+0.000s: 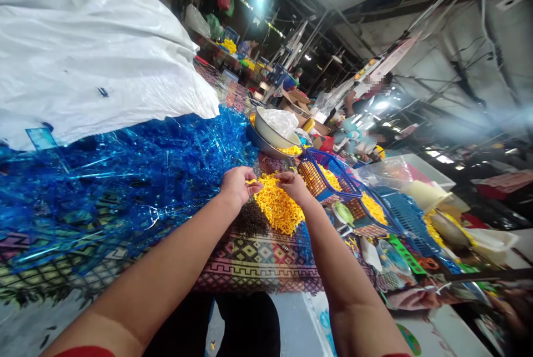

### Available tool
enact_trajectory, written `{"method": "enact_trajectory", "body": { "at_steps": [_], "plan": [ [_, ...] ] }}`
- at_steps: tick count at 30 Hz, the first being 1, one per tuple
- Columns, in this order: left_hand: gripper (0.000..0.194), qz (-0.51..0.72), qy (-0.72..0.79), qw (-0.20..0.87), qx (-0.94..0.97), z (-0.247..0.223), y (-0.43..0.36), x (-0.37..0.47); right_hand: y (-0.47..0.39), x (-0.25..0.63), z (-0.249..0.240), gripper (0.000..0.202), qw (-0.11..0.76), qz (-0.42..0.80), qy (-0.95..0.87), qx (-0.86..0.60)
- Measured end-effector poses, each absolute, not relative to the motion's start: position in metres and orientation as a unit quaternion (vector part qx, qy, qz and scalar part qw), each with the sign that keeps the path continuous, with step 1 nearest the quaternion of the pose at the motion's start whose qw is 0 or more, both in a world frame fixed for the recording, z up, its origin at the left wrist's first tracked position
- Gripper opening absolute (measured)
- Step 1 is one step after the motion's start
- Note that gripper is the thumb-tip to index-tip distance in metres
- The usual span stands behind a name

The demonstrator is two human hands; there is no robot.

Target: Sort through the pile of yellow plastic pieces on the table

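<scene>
My left hand (240, 185) is closed with its fingertips pinched around a small yellow piece (251, 181), at the left edge of a heap of yellow pieces (280, 207). Across the heap's upper right edge lies my right hand (290, 185), its fingers pressed together; anything between them is too small to make out. A pile of small dark parts (252, 217) touches the yellow heap on its left. Both piles rest on a patterned cloth (258, 260).
Blue translucent plastic pieces (166, 162) spread to the left below a big white sack (91, 51). Bowls (272, 134) stand beyond my hands. Blue baskets (328, 175) with yellow pieces are on the right, beside a green round item (343, 212). People work in the background.
</scene>
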State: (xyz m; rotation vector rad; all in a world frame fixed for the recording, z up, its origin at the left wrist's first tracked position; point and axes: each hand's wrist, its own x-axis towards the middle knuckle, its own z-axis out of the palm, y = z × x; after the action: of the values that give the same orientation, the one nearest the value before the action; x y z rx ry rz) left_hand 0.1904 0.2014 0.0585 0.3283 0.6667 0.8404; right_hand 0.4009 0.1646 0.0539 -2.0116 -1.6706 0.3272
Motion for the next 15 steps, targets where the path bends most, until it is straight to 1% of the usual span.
{"method": "enact_trajectory", "body": {
  "at_steps": [2, 4, 5, 7, 9, 11, 13, 15],
  "plan": [
    [0.004, 0.387, 0.318, 0.849, 0.169, 0.055, 0.197, 0.195, 0.159, 0.392, 0.057, 0.032, 0.31, 0.173, -0.589, -0.726],
    [0.006, 0.366, 0.322, 0.857, 0.165, 0.052, 0.193, 0.199, 0.156, 0.38, 0.063, 0.038, 0.337, 0.21, -0.607, -0.688],
    [0.01, 0.351, 0.322, 0.865, 0.156, 0.051, 0.192, 0.201, 0.156, 0.375, 0.067, 0.04, 0.334, 0.223, -0.625, -0.669],
    [0.019, 0.319, 0.314, 0.885, 0.132, 0.05, 0.192, 0.201, 0.16, 0.369, 0.073, 0.04, 0.302, 0.228, -0.661, -0.648],
    [0.016, 0.302, 0.302, 0.896, 0.121, 0.052, 0.196, 0.199, 0.169, 0.37, 0.075, 0.037, 0.244, 0.175, -0.679, -0.67],
    [0.006, 0.331, 0.297, 0.887, 0.128, 0.056, 0.202, 0.193, 0.18, 0.374, 0.071, 0.031, 0.156, 0.08, -0.683, -0.709],
    [0.009, 0.395, 0.3, 0.858, 0.137, 0.06, 0.208, 0.187, 0.191, 0.375, 0.063, 0.025, 0.044, -0.001, -0.688, -0.724],
    [0.012, 0.446, 0.306, 0.829, 0.141, 0.063, 0.212, 0.182, 0.199, 0.37, 0.054, 0.024, -0.056, -0.044, -0.685, -0.725]
  ]
}}
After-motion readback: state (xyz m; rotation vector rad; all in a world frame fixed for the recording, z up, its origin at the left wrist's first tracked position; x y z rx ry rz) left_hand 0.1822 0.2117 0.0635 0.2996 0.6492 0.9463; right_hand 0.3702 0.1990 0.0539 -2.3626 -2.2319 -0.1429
